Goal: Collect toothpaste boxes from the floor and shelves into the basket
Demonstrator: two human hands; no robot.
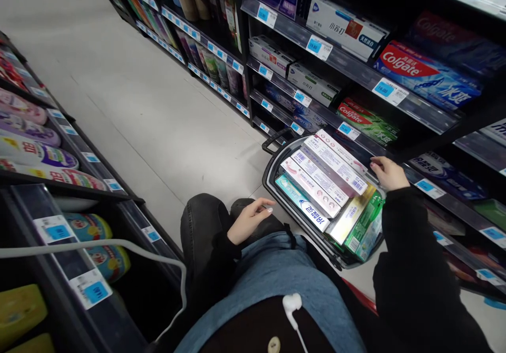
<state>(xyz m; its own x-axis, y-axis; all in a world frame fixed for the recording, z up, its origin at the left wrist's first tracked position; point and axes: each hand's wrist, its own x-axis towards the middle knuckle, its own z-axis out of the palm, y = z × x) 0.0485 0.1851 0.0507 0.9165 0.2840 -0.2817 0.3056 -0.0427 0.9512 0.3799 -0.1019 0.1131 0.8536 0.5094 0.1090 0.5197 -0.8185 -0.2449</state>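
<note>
A dark shopping basket (270, 180) stands on the floor in front of my knees, filled with toothpaste boxes. White and pink boxes (316, 182) lie at its far side and middle, a teal and white box (302, 200) near me, and a gold box (351, 213) and a green box (366, 232) at the right. My right hand (389, 174) is at the basket's right edge, fingers loosely bent and apart, close to the end of a white box; nothing shows in it. My left hand (251, 218) hovers over my knee, empty, its fingers stretched toward the basket.
Shelves on the right carry toothpaste, including a red and blue Colgate box (427, 74) and a green Colgate box (367, 118). Bottles (35, 147) fill the left shelf. Pale floor (130, 95) runs between them. A white cable (158, 258) crosses the lower left.
</note>
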